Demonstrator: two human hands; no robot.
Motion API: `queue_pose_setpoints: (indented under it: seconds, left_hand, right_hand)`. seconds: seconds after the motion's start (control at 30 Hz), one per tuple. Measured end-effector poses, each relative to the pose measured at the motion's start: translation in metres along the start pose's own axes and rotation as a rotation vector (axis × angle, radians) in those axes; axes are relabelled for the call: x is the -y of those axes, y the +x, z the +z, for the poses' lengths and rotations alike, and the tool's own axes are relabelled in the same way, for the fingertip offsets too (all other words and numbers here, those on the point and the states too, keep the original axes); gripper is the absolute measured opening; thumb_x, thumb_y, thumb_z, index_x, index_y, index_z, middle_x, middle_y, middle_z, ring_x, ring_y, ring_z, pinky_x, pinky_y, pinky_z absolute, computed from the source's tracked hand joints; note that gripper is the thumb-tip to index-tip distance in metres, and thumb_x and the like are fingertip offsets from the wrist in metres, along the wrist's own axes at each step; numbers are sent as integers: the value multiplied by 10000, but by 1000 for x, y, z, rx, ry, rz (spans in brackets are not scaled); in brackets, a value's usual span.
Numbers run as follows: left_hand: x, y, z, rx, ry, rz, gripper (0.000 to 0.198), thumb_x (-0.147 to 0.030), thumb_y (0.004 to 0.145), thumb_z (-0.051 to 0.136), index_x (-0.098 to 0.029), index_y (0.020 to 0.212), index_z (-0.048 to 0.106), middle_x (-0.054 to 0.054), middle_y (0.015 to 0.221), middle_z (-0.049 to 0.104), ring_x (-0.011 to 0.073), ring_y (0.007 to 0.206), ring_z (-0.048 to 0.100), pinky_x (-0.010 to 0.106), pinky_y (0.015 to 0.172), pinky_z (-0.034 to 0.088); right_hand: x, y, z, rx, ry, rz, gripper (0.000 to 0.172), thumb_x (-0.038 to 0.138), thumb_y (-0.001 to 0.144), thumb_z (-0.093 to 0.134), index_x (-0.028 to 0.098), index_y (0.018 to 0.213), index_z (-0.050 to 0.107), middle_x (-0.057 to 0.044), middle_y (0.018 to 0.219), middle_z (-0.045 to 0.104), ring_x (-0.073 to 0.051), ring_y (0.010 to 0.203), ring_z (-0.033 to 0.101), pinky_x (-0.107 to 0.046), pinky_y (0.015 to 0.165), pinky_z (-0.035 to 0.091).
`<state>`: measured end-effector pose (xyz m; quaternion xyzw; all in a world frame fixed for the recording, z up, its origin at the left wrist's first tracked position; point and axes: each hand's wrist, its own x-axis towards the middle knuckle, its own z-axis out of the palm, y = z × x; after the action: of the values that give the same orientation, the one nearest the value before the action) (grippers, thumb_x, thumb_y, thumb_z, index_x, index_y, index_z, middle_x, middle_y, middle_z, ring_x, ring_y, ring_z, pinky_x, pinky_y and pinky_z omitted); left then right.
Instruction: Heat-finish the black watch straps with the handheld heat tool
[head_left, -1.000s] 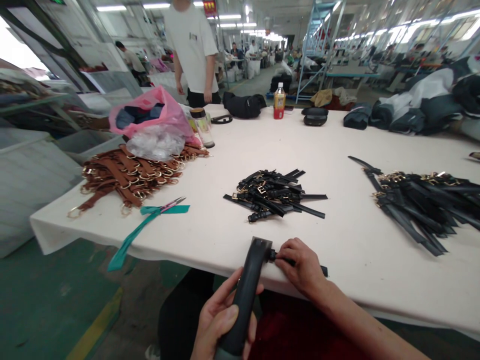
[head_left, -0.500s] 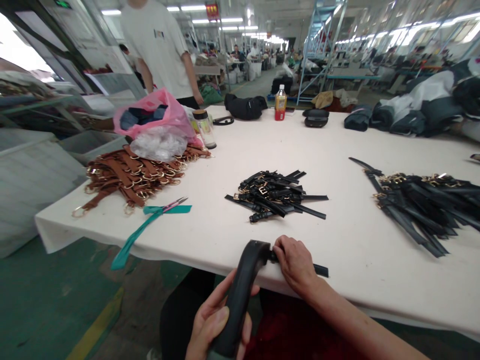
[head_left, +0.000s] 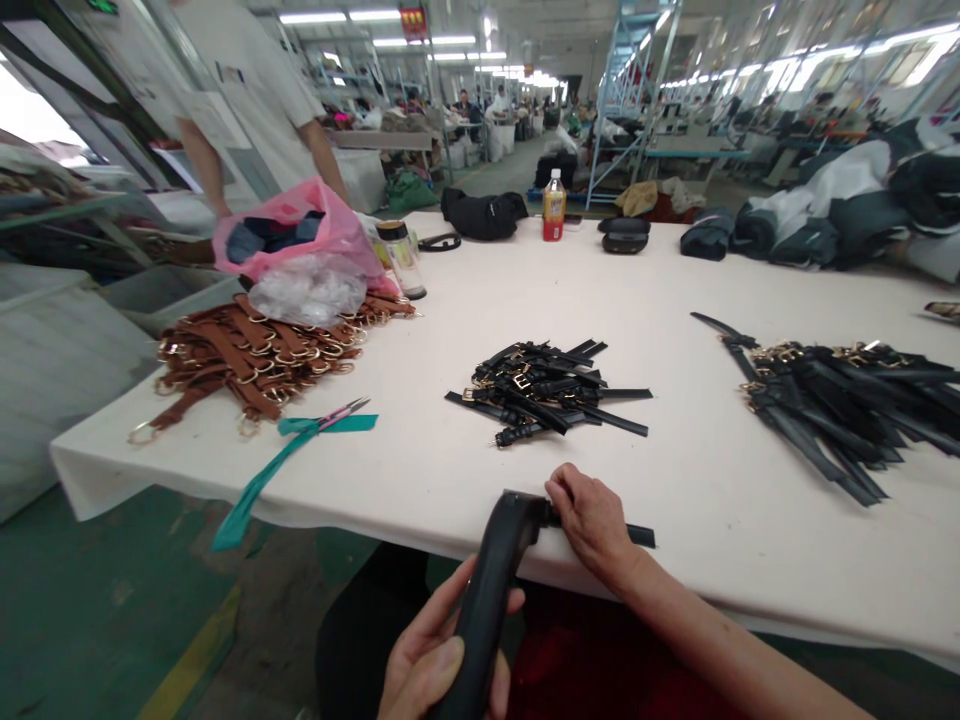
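My left hand [head_left: 431, 640] is wrapped round a black curved hand-held tool [head_left: 487, 585], whose exact kind I cannot make out. The tool's bent top end points right, close against the fingertips of my right hand [head_left: 592, 515]. Those fingers pinch a black strap [head_left: 641, 536] near the table's front edge. One end of this strap sticks out to the right from under the hand; the gripped part is hidden. Beyond my hands lies a pile of black straps [head_left: 536, 390] with gold buckles.
More black straps [head_left: 832, 400] lie at the right. Brown straps [head_left: 247, 350] with gold rings, a pink bag [head_left: 345, 235] and scissors [head_left: 341, 412] with teal ribbon [head_left: 262, 490] are at the left. A drink bottle [head_left: 553, 208] stands farther back. A person [head_left: 247, 110] stands behind the left side.
The view has shifted slightly. The tool's top end sits a little lower and closer to my right fingers. The person at the back left has moved left, leaning over.
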<state>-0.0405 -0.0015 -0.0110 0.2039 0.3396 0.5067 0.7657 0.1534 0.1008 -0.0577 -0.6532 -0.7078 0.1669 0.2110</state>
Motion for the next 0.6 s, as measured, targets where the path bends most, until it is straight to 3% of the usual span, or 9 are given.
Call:
queue_pose_setpoints:
  seconds: [0.1,0.2,0.27,0.33,0.6]
  left_hand:
    - [0,9,3,-18,18,36,414,-307,765,662,-306,1177,623,158,996,729,157,409,601,200,318,431]
    - [-1,17,9,-25,23,55,410,-289,751,676,-293,1159,637,151,989,731,149,400,599,190,317,429]
    - [-2,19,12,-25,25,53,393,-277,764,664,-287,1156,640,146,952,738,138,379,589,182,318,422]
    - [-4,19,14,-27,25,55,385,-277,768,663,-290,1152,642,147,953,738,136,382,590,180,323,425]
    - [-4,-6,7,-63,9,-3,437,-312,744,697,-284,1175,631,185,1030,719,144,431,614,193,387,445]
  right_hand:
    - [-5,-4,-3,27,136,-22,223,349,935,380,224,812,519,11,708,605,-154,680,548,-259,660,344]
    - [-11,-11,-6,49,290,-63,95,293,878,464,225,901,527,9,764,612,-153,730,551,-271,712,388]
    - [-16,-16,-9,47,355,-122,216,207,789,545,222,1003,517,-2,843,618,-157,784,551,-282,753,410]
    - [-21,-21,-12,33,353,-190,324,134,722,566,213,1033,517,-21,901,607,-167,830,539,-294,773,420]
    - [-28,-24,-12,-30,281,-282,164,105,745,552,197,880,564,-29,811,599,-176,793,509,-308,719,416]
